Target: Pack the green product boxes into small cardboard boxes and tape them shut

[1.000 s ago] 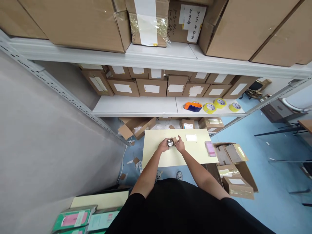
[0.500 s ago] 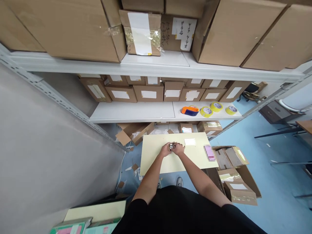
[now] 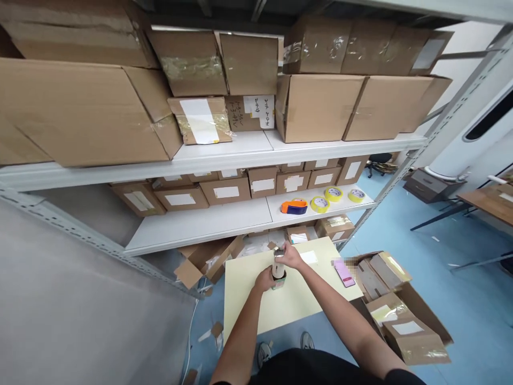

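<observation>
A small upright container [image 3: 278, 269] with a shiny metal top stands on the pale yellow table [image 3: 256, 310]. My left hand [image 3: 265, 279] is wrapped round its lower part. My right hand [image 3: 290, 256] is closed over its top end, fingers curled. A white label [image 3: 309, 258] lies flat on the table just right of my hands, and a pink phone [image 3: 344, 272] lies at the table's right edge.
Grey metal shelving [image 3: 224, 155] stands behind the table, loaded with cardboard boxes. An orange tape dispenser [image 3: 294, 206] and yellow tape rolls [image 3: 319, 203] sit on the middle shelf. Open cardboard boxes [image 3: 395, 305] lie on the blue floor at right and under the shelf.
The camera has tilted up, showing more shelving. The small container, held low and sideways between both hands before, now stands upright with my right hand on top.
</observation>
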`<state>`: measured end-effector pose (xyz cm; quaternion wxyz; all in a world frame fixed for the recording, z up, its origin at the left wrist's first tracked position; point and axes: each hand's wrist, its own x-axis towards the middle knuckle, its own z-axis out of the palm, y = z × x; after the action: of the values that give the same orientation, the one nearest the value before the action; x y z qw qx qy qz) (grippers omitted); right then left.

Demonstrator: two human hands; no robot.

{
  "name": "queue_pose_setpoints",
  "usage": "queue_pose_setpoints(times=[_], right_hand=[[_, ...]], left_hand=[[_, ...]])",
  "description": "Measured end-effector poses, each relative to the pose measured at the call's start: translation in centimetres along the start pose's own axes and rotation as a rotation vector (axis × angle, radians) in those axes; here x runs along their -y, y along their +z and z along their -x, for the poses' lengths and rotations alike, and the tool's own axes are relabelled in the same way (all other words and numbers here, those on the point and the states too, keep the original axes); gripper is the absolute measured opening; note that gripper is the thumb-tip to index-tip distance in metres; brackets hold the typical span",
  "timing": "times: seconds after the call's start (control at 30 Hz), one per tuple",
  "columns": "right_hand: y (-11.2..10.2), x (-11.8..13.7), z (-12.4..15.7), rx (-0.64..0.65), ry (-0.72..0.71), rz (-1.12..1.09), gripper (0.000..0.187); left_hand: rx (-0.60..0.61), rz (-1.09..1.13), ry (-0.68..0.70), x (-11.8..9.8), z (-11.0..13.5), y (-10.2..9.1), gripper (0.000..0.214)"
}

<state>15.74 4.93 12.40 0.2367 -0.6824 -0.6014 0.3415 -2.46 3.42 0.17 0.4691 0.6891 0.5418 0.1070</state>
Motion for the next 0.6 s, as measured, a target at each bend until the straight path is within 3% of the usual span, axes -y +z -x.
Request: queue_pose_setpoints(times=[0.1, 0.2, 0.27, 0.33, 0.4, 0.5, 0.6], right_hand=[[-4.9, 3.8, 0.8, -0.099, -0.212, -0.223, 0.046], [-8.9, 7.0, 2.3, -0.168, -0.349, -0.376, 0.043], [-10.6, 8.2, 3.3, -0.190, -0.412, -0.453, 0.045], [-11.6, 8.7, 3.9, -0.211, -0.448, -0.502, 0.046], [-11.8, 8.7, 4.2, -0.233, -0.451, -0.534, 0.045], [-11.1, 8.4, 3.8, -0.264, -0.404, -0.542, 0.045], [-10.1, 8.5, 3.1, -0.265, -0.350, -0.537, 0.050]], left_hand=[[-0.025, -0.005, -0.025, -0.4, 0.0, 0.4, 0.090], [-0.033, -0.075, -0.070, -1.2, 0.4, -0.1, 0.121], [-0.072, -0.097, -0.073, -2.0, 0.9, -1.6, 0.138], [-0.165, -0.020, -0.010, -3.3, 1.6, -4.0, 0.137], [-0.304, 0.187, 0.130, -5.6, 2.6, -6.8, 0.111], [-0.500, 0.446, 0.329, -11.2, 4.4, -9.7, 0.078], [-0.506, 0.454, 0.476, -17.2, 5.6, -10.3, 0.096]])
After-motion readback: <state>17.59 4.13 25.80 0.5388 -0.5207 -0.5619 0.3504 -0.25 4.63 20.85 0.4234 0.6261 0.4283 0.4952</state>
